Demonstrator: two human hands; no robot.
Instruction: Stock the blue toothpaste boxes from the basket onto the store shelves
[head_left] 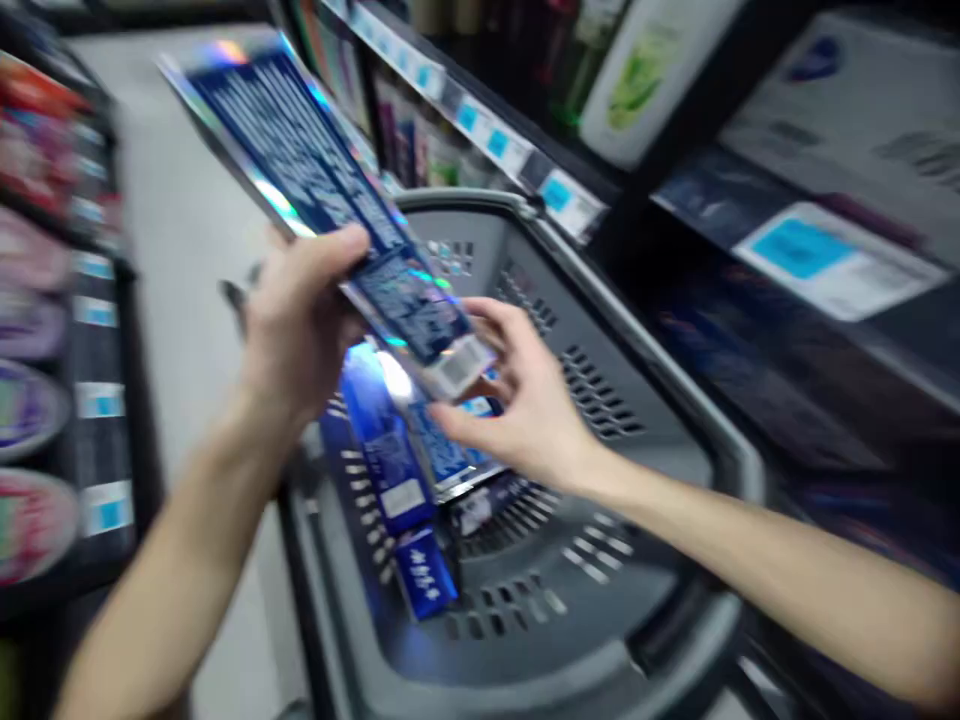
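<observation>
Near end: the grey shopping basket (660, 450) carries a small blue box (426, 572) towards its near left corner. Beyond that, a long blue carton (386, 450) lies along the left edge, with a flat blue pack (446, 450) just to its right, partly hidden under the hands.

Above these, the foil-edged blue carton (300, 140) is held slantwise in the air, printed face up. The left hand (300, 300) is closed around its left side near mid-length, thumb laid flat on the print. The right hand (536, 400) is half curled about the near end, beside the barcode label (459, 365); blur hides whether its fingertips touch. The carton therefore lies across the left palm, its near end between the right thumb and fingers, its far end projecting past the basket's far left corner.

For good handling, keep the left grip firm but light, as the foil edges may slip. Support the near end from the side, leaving print and barcode uncovered. Tilt slowly; keep the long far end off the rim.

Farther off, price labels (802, 250) line the right-hand shelf.
</observation>
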